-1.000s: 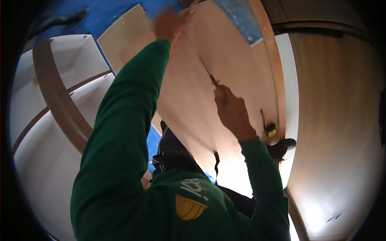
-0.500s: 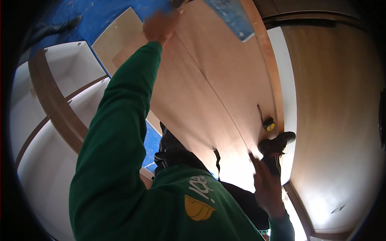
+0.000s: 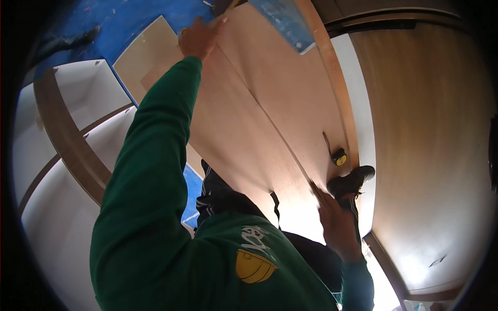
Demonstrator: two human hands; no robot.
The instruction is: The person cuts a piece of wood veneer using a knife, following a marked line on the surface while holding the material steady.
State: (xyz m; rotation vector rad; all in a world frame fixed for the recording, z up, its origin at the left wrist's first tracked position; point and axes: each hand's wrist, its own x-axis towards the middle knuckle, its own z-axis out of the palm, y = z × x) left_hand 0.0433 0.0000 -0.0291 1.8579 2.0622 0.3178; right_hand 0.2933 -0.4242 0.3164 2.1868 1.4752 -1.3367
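in the upper left of the frame, blue sheeting (image 3: pixel 140 20) over the floor, with a pale board (image 3: pixel 145 49) beside it. down the left side, white cabinet compartments (image 3: pixel 93 85) with brown wooden edging. across the right side, a broad brown wood-grain surface (image 3: pixel 430 119), with a pale strip (image 3: pixel 357 93) along its left edge. strong light at the lower middle, washing out detail there. slanting through the centre of the frame, a large pinkish-tan sheet (image 3: pixel 233 135), smooth and flat, with a thin dark line from upper left toward lower right and an orange-brown border on the right. on it, near the top, a bluish plastic piece (image 3: pixel 285 23); right of centre, a black-and-yellow tape measure (image 3: pixel 339 157), near a dark shoe (image 3: pixel 353 180). at the upper end of the line, the left hand (image 3: pixel 199 39), fingers bent by the sheet's edge; cannot tell its grip. at lower right, the right hand (image 3: pixel 336 223), blurred, closed around a thin dark tool (image 3: pixel 314 187), tip at the line.
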